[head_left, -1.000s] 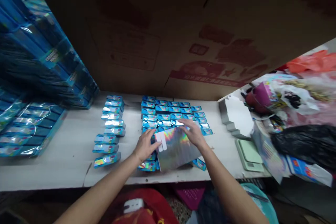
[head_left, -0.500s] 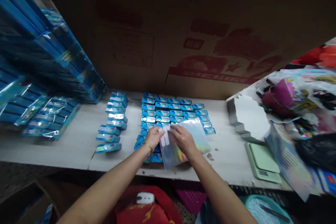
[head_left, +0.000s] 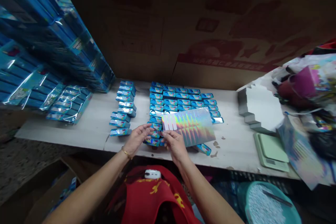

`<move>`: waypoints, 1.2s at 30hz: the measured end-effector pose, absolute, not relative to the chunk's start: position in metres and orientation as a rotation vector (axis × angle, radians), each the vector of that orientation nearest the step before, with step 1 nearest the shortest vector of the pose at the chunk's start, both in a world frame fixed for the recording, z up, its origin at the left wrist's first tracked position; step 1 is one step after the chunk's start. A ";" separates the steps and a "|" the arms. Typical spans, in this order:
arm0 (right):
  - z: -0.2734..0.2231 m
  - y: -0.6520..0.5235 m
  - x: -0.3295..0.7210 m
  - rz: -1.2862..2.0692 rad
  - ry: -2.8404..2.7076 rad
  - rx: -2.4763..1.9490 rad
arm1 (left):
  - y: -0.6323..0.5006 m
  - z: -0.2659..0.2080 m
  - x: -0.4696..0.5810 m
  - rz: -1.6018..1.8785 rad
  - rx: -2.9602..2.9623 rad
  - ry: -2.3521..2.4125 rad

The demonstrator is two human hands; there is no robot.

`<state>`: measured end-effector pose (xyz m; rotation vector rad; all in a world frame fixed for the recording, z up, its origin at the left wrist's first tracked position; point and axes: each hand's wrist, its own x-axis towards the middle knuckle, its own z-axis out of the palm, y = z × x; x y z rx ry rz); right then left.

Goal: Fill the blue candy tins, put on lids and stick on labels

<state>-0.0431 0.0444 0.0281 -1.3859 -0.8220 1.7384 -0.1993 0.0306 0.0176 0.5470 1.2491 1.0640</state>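
Observation:
My left hand (head_left: 138,138), with a thin bracelet at the wrist, hovers at the front left of the rows of small blue boxes (head_left: 170,102). Its fingers are stretched and slightly apart, with nothing visible in them. My right hand (head_left: 175,144) is just right of it, thumb and fingers pinched together; anything between them is too small to make out. Beyond and beside the right hand, a shiny rainbow-silver label sheet (head_left: 196,126) lies across the boxes, with a few white strips (head_left: 170,121) at its left end. One blue box (head_left: 204,149) sticks out askew beneath its front edge.
A column of blue boxes (head_left: 126,99) stands left of the rows, beside wrapped blue stacks (head_left: 76,47). A large cardboard carton (head_left: 210,64) backs the table. To the right are white card stacks (head_left: 262,108), a green scale (head_left: 271,150) and a teal tub (head_left: 244,199) below.
Both hands have come off the label sheet's left end and drawn nearer my body, the left more clearly. The sheet now lies flatter on the boxes. The whole view has shifted.

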 end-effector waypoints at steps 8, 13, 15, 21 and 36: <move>-0.010 0.031 -0.086 1.579 -0.739 -1.585 | 0.018 -0.026 -0.228 1.126 0.498 1.515; 0.002 0.029 -0.095 1.713 -0.687 -1.480 | 0.018 -0.028 -0.238 1.186 0.430 1.529; 0.011 0.029 -0.096 1.723 -0.708 -1.446 | 0.017 -0.022 -0.237 1.175 0.378 1.427; 0.003 0.031 -0.096 1.673 -0.731 -1.511 | 0.019 -0.016 -0.232 1.170 0.351 1.375; -0.037 0.030 -0.096 0.734 -1.722 -1.902 | 0.027 -0.074 -0.238 1.159 0.722 1.531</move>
